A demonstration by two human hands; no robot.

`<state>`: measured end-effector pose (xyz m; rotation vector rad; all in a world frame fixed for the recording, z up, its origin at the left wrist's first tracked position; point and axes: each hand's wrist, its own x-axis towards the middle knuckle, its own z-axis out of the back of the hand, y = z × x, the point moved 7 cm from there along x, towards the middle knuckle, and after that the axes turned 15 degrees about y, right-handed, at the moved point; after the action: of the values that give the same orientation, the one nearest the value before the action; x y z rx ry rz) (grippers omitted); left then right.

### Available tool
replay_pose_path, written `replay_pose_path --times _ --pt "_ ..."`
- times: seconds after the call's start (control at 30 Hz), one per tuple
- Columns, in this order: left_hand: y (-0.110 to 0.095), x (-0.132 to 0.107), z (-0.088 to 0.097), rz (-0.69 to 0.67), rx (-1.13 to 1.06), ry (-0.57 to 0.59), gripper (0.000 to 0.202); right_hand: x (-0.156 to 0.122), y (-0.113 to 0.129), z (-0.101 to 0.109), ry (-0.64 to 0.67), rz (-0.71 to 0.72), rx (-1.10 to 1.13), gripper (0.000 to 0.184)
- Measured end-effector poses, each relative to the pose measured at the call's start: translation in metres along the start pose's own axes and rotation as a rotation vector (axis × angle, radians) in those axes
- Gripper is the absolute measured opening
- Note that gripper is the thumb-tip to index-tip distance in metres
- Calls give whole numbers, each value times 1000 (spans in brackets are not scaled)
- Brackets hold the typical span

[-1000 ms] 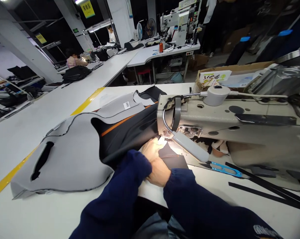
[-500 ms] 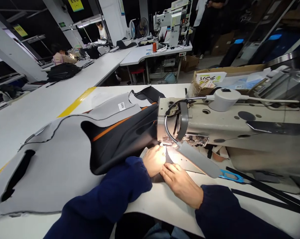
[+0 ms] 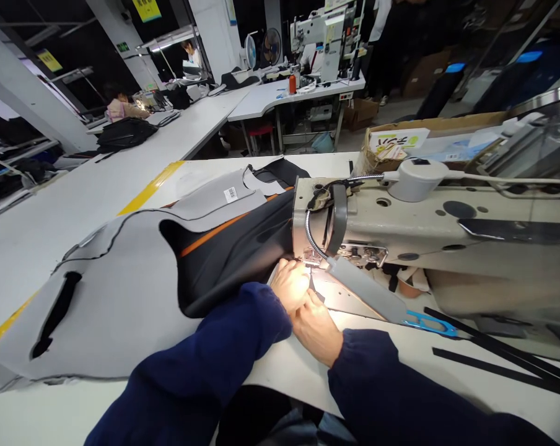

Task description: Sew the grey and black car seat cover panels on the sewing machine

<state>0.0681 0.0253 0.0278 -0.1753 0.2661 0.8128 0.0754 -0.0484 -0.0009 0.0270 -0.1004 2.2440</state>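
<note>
Hands point(image 3: 291, 286) together beside the lit needle area point(image 3: 313, 256) of the sewing machine point(image 3: 414, 229), over a mostly hidden dark fabric piece point(image 3: 317, 297), grip impossible to tell, best to guide flat without crowding inward.

Left hand point(image 3: 291, 286) is curled, back upward, right hand point(image 3: 318, 328) snug against it, both forearms point(image 3: 233, 337) slanting inward from either side!

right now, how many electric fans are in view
2: a pale blue round fan nearer the square white pillar, and a dark round fan just right of it, nearer the tall white sewing machine. Others may be hidden.
</note>
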Motion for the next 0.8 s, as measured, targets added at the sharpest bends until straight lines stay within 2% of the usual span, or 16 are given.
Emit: replay_pose_path --times 0.1,0.27,0.43,0.57,0.63,0.7,0.8 --pt "6 4 -2 6 -71 -42 24 0 0 4 -73 12 120 40" --pt "6 4 -7 -17 -61 -114 21 -12 5 14 -102 165 312 35" --pt "7 5 -9 9 -78 -123 22 -3 9 22 -119 186 314 33" --pt "5 3 -6 15 -46 -151 30 -15 -13 25 -97 276 454 31" --pt "4 3 -7 8 -28 -159 29 -32 -34 24 -115 240 481 33" --pt "3 4 -8 0 -18 -175 29 -46 -49 19 -119 175 419 37" --pt "4 6 -9 4 -19 -179 30 -49 -46 10 -47 160 325 42"
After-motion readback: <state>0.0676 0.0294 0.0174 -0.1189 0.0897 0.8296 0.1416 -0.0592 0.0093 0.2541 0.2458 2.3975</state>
